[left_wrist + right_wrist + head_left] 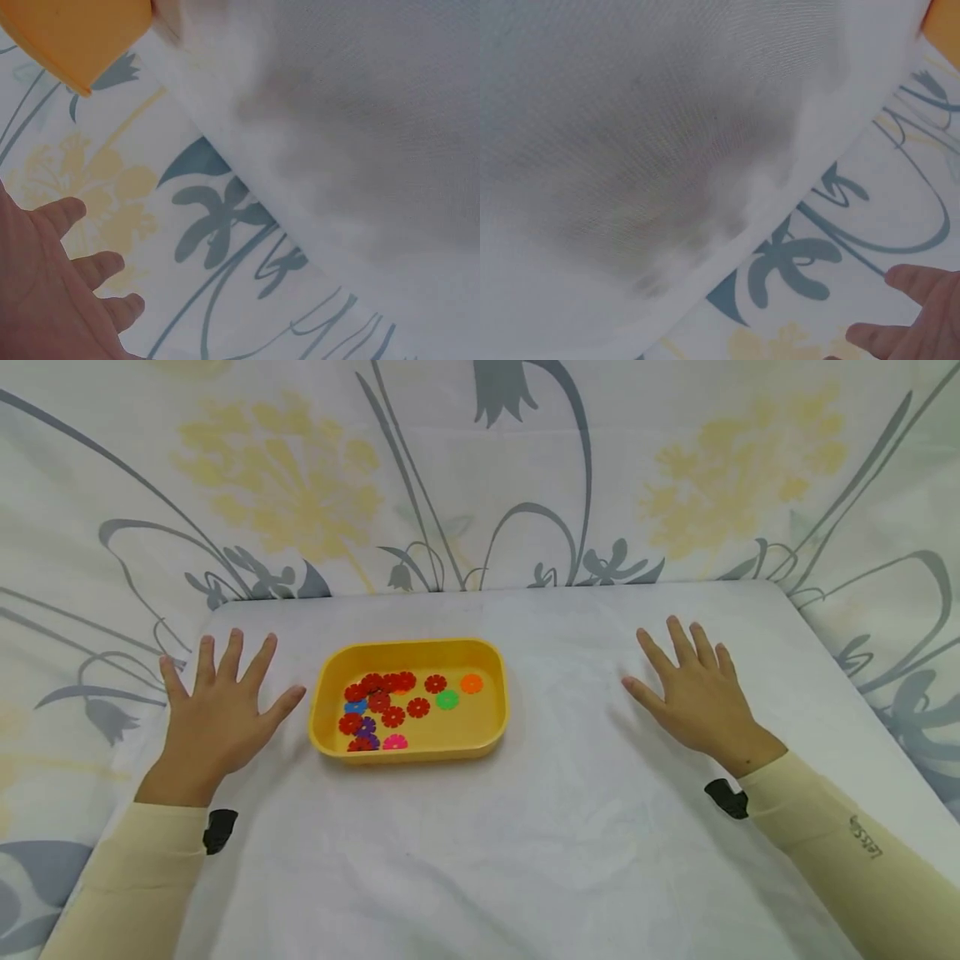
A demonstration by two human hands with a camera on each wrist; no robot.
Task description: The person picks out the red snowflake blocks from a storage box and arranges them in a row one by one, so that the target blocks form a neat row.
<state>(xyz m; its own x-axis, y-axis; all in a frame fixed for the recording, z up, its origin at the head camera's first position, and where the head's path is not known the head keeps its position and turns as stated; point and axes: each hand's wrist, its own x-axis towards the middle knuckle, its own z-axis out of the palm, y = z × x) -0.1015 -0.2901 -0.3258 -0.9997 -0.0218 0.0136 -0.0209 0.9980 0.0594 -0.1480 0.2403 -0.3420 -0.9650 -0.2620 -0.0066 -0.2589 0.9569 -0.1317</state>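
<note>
A yellow tray [420,754] sits left of centre on the white cloth in the head view. Inside it lie several notched plastic discs, mostly red [393,717], with a green disc [447,699], an orange disc [472,683], a pink disc [395,742] and some blue and purple ones. Just left of the tray my left hand [221,718] is spread with straight fingers, holding nothing. Well to the tray's right, my right hand [693,697] is likewise spread and holds nothing. The wrist views show fingertips of the left hand [60,285] and right hand [922,315], with the tray's edge [82,45] in a corner.
The white cloth [480,860] covers the table up to its back edge. Behind and at both sides hangs a floral curtain [480,477] with grey and yellow print. Light sleeves with black straps [220,831] cover both forearms.
</note>
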